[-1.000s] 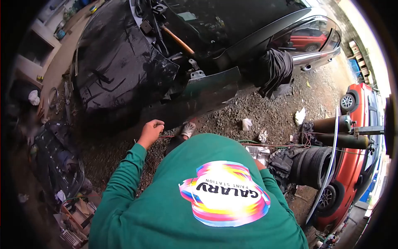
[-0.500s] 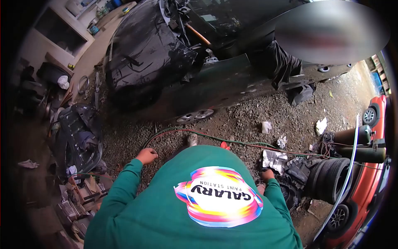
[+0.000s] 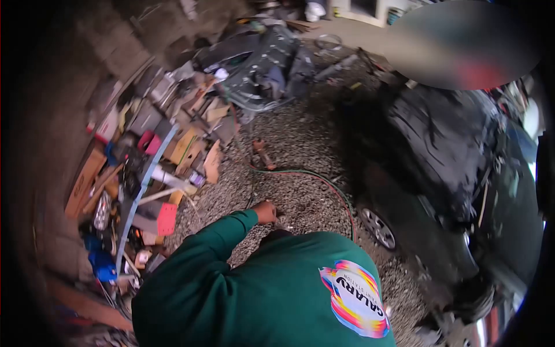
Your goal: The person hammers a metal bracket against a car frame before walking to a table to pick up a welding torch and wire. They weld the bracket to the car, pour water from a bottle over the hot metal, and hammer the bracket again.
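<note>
My left hand (image 3: 266,211) is down at the gravel ground (image 3: 300,144), curled up, though I cannot tell whether it has hold of anything; my right hand is out of sight behind my green shirt (image 3: 260,295). Nearest it run two thin hoses, one green hose (image 3: 289,171) and one red hose (image 3: 338,194), lying side by side in a curve over the stones, passing just beside my hand toward the one dark car (image 3: 445,173), with a heap of scrap (image 3: 156,150) well off to the other side.
</note>
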Demonstrator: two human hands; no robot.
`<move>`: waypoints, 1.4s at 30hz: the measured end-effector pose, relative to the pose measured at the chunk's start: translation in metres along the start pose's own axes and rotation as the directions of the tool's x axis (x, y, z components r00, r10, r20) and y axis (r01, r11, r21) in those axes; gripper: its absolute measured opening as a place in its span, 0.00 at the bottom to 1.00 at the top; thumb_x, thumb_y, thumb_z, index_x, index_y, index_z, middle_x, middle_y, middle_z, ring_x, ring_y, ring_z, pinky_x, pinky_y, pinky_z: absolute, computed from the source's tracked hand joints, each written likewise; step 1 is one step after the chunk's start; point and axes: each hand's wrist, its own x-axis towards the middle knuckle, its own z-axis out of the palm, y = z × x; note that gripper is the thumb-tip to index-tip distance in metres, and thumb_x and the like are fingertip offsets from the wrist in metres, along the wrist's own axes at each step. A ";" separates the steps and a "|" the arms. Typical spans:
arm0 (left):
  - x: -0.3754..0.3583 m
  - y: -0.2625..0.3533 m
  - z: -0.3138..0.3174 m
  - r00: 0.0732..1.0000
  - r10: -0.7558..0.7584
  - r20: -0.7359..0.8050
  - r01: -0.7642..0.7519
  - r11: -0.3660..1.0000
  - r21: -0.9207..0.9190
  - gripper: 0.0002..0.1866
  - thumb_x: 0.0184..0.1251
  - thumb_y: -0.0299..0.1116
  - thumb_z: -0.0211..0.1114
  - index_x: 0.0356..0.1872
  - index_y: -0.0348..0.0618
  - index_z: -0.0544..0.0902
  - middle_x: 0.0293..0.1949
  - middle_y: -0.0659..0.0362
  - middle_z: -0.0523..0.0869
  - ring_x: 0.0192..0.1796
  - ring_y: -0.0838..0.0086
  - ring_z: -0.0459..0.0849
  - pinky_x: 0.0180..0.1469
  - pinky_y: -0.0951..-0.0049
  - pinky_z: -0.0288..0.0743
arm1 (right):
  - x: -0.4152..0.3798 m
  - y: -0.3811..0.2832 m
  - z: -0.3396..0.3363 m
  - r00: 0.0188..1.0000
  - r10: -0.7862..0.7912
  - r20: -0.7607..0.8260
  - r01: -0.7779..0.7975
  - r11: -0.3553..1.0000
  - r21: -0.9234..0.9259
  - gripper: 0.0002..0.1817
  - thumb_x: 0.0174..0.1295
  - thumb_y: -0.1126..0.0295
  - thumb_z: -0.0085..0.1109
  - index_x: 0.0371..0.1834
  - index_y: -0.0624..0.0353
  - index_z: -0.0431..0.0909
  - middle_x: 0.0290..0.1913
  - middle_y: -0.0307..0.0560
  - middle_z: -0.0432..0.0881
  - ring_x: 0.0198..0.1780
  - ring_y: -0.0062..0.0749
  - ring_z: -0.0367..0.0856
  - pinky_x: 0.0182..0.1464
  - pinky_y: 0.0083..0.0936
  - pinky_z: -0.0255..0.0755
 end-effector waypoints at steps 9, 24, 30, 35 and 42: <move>-0.114 -0.346 -0.022 0.806 -0.586 0.085 0.592 0.803 -0.074 0.25 0.55 0.50 0.79 0.39 0.34 0.95 0.44 0.39 0.95 0.51 0.46 0.95 0.55 0.53 0.90 | 0.218 -0.286 -0.058 0.622 -0.713 0.324 0.664 0.261 -0.700 0.13 0.65 0.52 0.65 0.31 0.43 0.93 0.34 0.42 0.93 0.37 0.41 0.93 0.36 0.42 0.83; -0.084 -0.375 -0.027 0.762 -0.633 -0.137 0.528 0.730 -0.434 0.15 0.63 0.45 0.71 0.35 0.45 0.95 0.42 0.44 0.95 0.46 0.46 0.94 0.49 0.47 0.88 | 0.412 -0.753 -0.112 0.716 -0.592 0.370 0.663 0.742 -0.097 0.19 0.65 0.58 0.71 0.53 0.56 0.90 0.49 0.56 0.94 0.52 0.52 0.93 0.53 0.47 0.86; -0.031 -0.376 -0.009 0.896 -0.441 -0.055 0.441 0.897 -0.018 0.17 0.64 0.43 0.67 0.52 0.66 0.95 0.49 0.55 0.95 0.54 0.54 0.93 0.57 0.52 0.86 | 0.534 -0.822 -0.186 0.464 -0.344 0.816 0.877 0.047 -0.479 0.12 0.70 0.60 0.62 0.48 0.52 0.88 0.50 0.51 0.90 0.57 0.53 0.91 0.56 0.55 0.85; 0.035 -0.360 -0.135 0.728 -0.679 -0.099 0.644 0.725 -0.243 0.13 0.67 0.45 0.69 0.49 0.68 0.94 0.46 0.60 0.93 0.55 0.58 0.91 0.56 0.55 0.86 | 0.578 -0.963 -0.283 0.769 -0.092 0.633 0.112 0.994 0.009 0.13 0.75 0.61 0.54 0.52 0.53 0.85 0.45 0.51 0.86 0.48 0.57 0.89 0.49 0.61 0.83; 0.105 -0.341 -0.288 0.595 -0.726 -0.346 0.393 0.638 -0.663 0.20 0.69 0.54 0.76 0.47 0.49 0.94 0.49 0.50 0.94 0.54 0.52 0.92 0.59 0.55 0.86 | 0.641 -1.103 -0.263 0.806 -0.259 0.531 0.168 0.962 0.214 0.15 0.81 0.66 0.45 0.57 0.56 0.82 0.49 0.53 0.84 0.40 0.64 0.89 0.40 0.58 0.83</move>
